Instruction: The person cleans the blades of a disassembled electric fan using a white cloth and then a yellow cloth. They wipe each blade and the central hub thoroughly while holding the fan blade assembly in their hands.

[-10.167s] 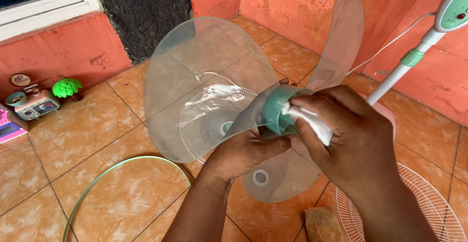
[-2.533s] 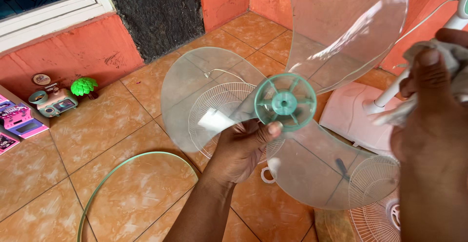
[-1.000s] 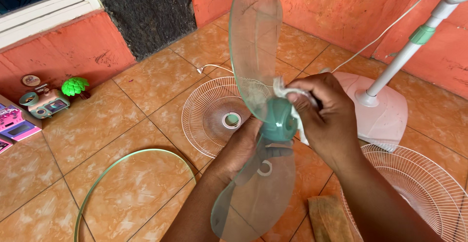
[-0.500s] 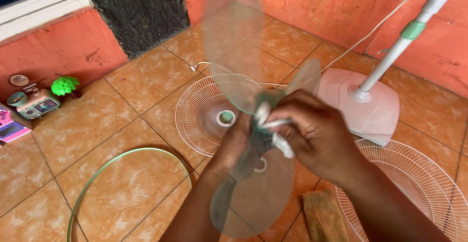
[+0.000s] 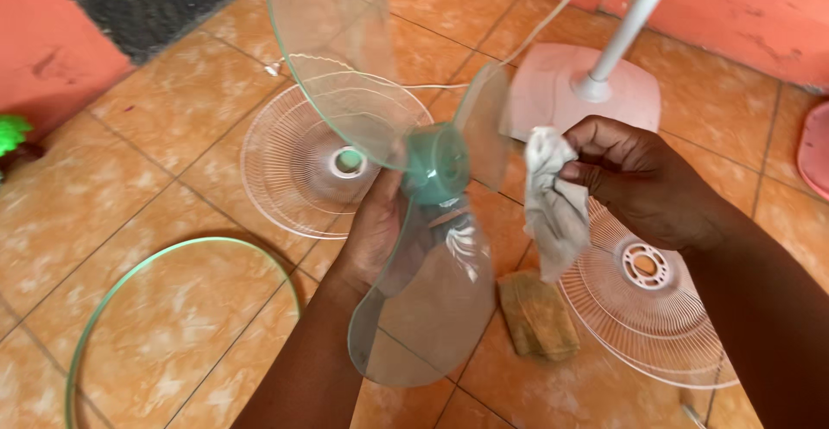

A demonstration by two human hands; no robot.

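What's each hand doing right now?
Left hand: closed, holding the fan blade near its hub.
Right hand: closed, holding the cloth.

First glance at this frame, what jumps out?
The clear three-blade fan propeller with its teal hub, held up mid-frame by the left hand. Just right of it, the right hand pinches a crumpled white cloth that hangs apart from the blades. Below on the orange tiles lie two white wire fan guards, and the fan's pale base stands behind.
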